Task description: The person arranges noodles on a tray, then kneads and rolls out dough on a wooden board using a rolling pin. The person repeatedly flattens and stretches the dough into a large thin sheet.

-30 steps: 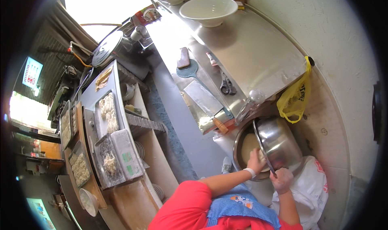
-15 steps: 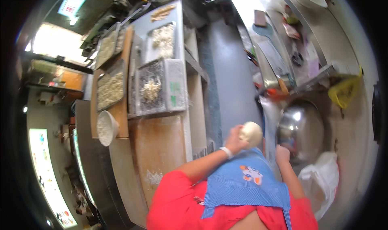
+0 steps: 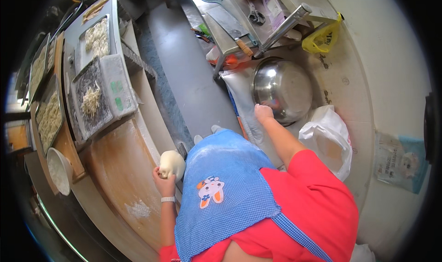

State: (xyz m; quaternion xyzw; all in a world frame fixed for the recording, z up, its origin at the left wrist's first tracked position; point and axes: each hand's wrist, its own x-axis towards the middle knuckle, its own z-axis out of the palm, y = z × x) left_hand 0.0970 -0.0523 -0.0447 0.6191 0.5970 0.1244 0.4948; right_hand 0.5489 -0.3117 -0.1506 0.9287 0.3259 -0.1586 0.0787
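Note:
My left hand (image 3: 164, 183), with a white band at the wrist, is closed around a smooth, pale lump of dough (image 3: 172, 163). The dough is beside the front edge of the wooden work board (image 3: 122, 163), to the left of my blue checked apron (image 3: 216, 165). On the right, my right hand (image 3: 264, 113) is closed at the near-left rim of a large shiny steel basin (image 3: 287, 89). The fingertips at the rim are hidden.
A floury tray (image 3: 99, 112) of cut noodles and other trays line the left counter, with a white bowl (image 3: 60, 172) of flour. A cleaver (image 3: 228, 22) lies on the metal shelf ahead. A white plastic bag (image 3: 328, 140) stands beside the basin.
My body and view have turned right. My left hand has carried the dough from in front of the apron leftward to the work board's edge. My right hand stays at the basin's rim.

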